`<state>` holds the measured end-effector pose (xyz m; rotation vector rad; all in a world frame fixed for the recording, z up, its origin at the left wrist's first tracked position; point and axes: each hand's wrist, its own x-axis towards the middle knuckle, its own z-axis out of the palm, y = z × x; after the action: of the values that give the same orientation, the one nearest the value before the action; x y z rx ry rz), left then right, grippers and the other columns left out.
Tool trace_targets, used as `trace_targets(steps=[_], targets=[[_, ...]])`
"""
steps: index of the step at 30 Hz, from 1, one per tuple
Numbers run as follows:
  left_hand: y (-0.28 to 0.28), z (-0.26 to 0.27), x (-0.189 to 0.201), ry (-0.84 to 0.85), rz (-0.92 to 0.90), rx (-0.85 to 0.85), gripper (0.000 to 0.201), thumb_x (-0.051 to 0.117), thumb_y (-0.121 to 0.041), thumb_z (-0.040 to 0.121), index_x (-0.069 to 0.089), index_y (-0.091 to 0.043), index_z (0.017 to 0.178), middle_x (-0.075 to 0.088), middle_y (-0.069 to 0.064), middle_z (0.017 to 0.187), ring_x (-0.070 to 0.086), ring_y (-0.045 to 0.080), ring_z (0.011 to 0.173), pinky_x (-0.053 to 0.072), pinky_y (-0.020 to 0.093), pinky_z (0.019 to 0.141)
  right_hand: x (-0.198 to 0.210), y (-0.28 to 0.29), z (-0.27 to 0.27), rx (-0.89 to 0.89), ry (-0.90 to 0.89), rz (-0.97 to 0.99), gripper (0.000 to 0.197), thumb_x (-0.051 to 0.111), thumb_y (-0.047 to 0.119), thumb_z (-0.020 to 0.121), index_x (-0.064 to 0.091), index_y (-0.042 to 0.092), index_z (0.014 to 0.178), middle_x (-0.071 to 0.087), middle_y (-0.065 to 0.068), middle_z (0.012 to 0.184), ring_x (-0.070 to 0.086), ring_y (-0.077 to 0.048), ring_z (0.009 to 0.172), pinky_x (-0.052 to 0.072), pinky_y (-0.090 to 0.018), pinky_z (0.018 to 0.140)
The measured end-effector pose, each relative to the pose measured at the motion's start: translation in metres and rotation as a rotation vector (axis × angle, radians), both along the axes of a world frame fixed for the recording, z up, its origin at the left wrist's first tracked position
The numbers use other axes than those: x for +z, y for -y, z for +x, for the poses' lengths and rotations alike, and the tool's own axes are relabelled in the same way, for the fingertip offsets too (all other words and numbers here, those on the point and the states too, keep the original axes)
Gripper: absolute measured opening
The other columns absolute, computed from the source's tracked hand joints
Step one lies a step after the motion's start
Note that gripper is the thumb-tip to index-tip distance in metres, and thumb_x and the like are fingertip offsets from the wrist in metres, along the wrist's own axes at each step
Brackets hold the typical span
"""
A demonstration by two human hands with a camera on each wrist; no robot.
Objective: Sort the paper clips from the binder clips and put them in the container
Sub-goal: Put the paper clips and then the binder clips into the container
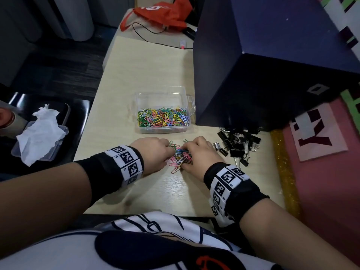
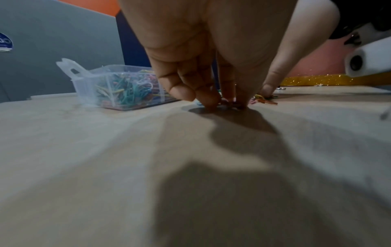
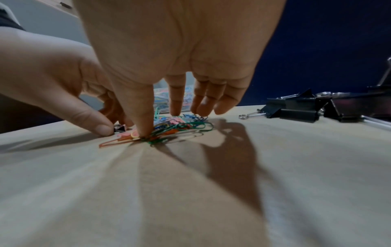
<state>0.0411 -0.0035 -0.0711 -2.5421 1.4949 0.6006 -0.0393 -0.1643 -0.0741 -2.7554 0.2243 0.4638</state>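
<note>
A small heap of coloured paper clips [image 1: 180, 156] lies on the table between my two hands. My left hand [image 1: 171, 152] comes in from the left with curled fingers. In the right wrist view its thumb and fingers pinch a small black binder clip [image 3: 120, 129] at the heap's edge. My right hand [image 3: 167, 123] hovers over the paper clips [image 3: 175, 128], thumb pressing down on them and fingers nearly straight, touching their far side. The clear plastic container [image 1: 190, 106], holding many paper clips, stands just beyond. A pile of black binder clips [image 1: 237, 143] lies to the right.
A tall dark blue box [image 1: 253, 75] stands right of the container and behind the binder clips. A red bag [image 1: 165, 12] and a cable [image 1: 148, 34] lie at the table's far end. Off the table's left edge a tissue [image 1: 41, 129] rests on a clear lid.
</note>
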Motion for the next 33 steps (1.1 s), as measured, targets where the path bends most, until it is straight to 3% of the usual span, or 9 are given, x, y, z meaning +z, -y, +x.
trace_targets(steps=[4,9,13,20,23,26,28,30,33], targets=[[0.005,-0.004,0.001,0.029,-0.091,0.091,0.024,0.045,-0.030,0.089,0.054,-0.017,0.106,0.055,0.004,0.101,0.059,0.029,0.090,0.038,0.030,0.063,0.001,0.004,-0.004,-0.031,0.102,0.030,0.041,0.066,0.032,0.083,0.053,0.028,0.122,0.042,0.003,0.118,0.041,-0.017,0.113,0.039,-0.030,0.100],[0.006,0.004,0.008,-0.184,-0.480,0.204,0.016,0.063,-0.023,0.076,0.065,-0.018,0.091,0.064,-0.001,0.084,0.061,0.022,0.080,0.049,0.029,0.071,0.007,0.007,-0.005,-0.037,0.131,0.176,0.026,0.061,0.028,0.088,0.064,0.024,0.114,0.055,0.002,0.110,0.054,-0.016,0.103,0.037,-0.019,0.087],[0.017,0.004,0.018,-0.414,-0.607,0.327,0.012,0.069,-0.015,0.079,0.069,-0.019,0.091,0.062,-0.008,0.072,0.058,0.009,0.067,0.041,0.007,0.061,0.009,0.008,-0.006,-0.107,0.166,0.276,0.020,0.058,0.028,0.092,0.071,0.016,0.102,0.061,-0.004,0.098,0.057,-0.019,0.092,0.034,-0.018,0.074],[0.030,0.002,0.019,-0.394,-0.610,0.382,0.022,0.065,-0.016,0.083,0.063,-0.023,0.103,0.065,-0.009,0.086,0.062,0.009,0.077,0.048,0.024,0.075,0.013,0.025,-0.007,-0.369,0.189,0.366,0.019,0.062,0.040,0.086,0.062,0.026,0.073,0.064,0.005,0.081,0.057,-0.015,0.072,0.047,-0.028,0.069],[0.027,0.005,0.015,-0.259,-0.451,0.337,0.028,0.058,-0.020,0.087,0.057,-0.024,0.114,0.060,-0.005,0.105,0.057,0.012,0.089,0.047,0.027,0.083,0.023,0.043,-0.003,-0.506,0.097,0.135,0.021,0.050,0.036,0.094,0.063,0.020,0.100,0.063,0.000,0.090,0.056,-0.019,0.078,0.039,-0.025,0.063],[0.019,0.007,0.008,-0.114,-0.270,0.329,0.035,0.050,-0.026,0.090,0.053,-0.023,0.124,0.056,0.002,0.121,0.057,0.022,0.105,0.047,0.032,0.085,0.024,0.053,0.001,-0.596,-0.178,0.058,0.035,0.043,0.017,0.097,0.047,0.013,0.131,0.061,-0.011,0.115,0.058,-0.027,0.099,0.044,-0.029,0.078],[0.013,0.009,0.004,-0.043,-0.185,0.371,0.036,0.047,-0.030,0.090,0.052,-0.019,0.124,0.057,0.006,0.117,0.058,0.025,0.104,0.050,0.035,0.083,0.021,0.048,0.000,-0.549,-0.290,0.062,0.040,0.042,0.011,0.095,0.042,0.014,0.135,0.053,-0.013,0.130,0.055,-0.028,0.113,0.044,-0.032,0.091],[0.008,0.010,0.001,-0.029,-0.127,0.386,0.041,0.049,-0.039,0.088,0.051,-0.017,0.122,0.054,0.008,0.115,0.057,0.027,0.103,0.051,0.038,0.086,0.016,0.037,-0.006,-0.440,-0.268,0.074,0.043,0.053,0.017,0.089,0.044,0.017,0.131,0.046,-0.010,0.133,0.052,-0.026,0.115,0.042,-0.029,0.092],[0.006,0.007,-0.004,-0.119,-0.059,0.333,0.066,0.062,-0.054,0.077,0.045,-0.018,0.130,0.048,0.008,0.118,0.056,0.027,0.105,0.050,0.038,0.089,0.013,0.020,-0.008,-0.292,-0.242,0.079,0.075,0.074,0.036,0.074,0.035,0.021,0.137,0.033,-0.005,0.135,0.048,-0.023,0.118,0.043,-0.030,0.096]])
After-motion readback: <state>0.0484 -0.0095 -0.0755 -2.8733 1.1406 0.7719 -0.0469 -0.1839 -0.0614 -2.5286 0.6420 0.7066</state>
